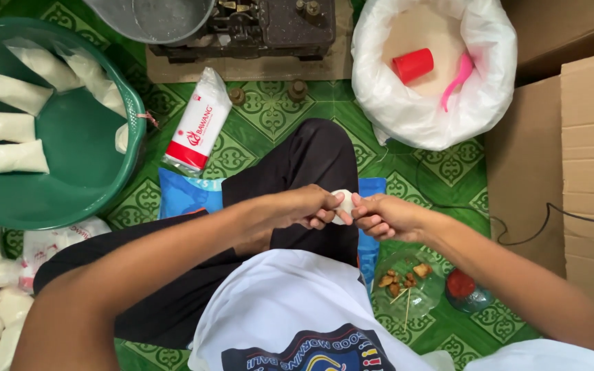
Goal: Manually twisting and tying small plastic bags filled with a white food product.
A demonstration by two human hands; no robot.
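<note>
Both hands meet over the person's lap, above the black trouser knee. The left hand [307, 207] has its grip closed, fingers curled in and thumb pressed on a small white packet [343, 205]. The right hand [383, 216] pinches the same packet from the other side, fingertips tight on its edge. The packet is a small, pale, rounded lump, mostly hidden between the two grips; too little shows to tell its long axis or which way it points.

Just beyond, on the green patterned floor [269, 103], lies a long white bag with a red band [199, 126], tilted with its top end away from the person. To the left sits a green basin [104, 185] holding several filled clear pouches [14, 156]. By the right forearm lies a clear plastic plate of fried bits [407, 278].

Farther off stand a dark metal scale [256, 27] and an open white sack [434, 103] with a red cup [412, 65] and a pink scoop [456, 79] inside.
</note>
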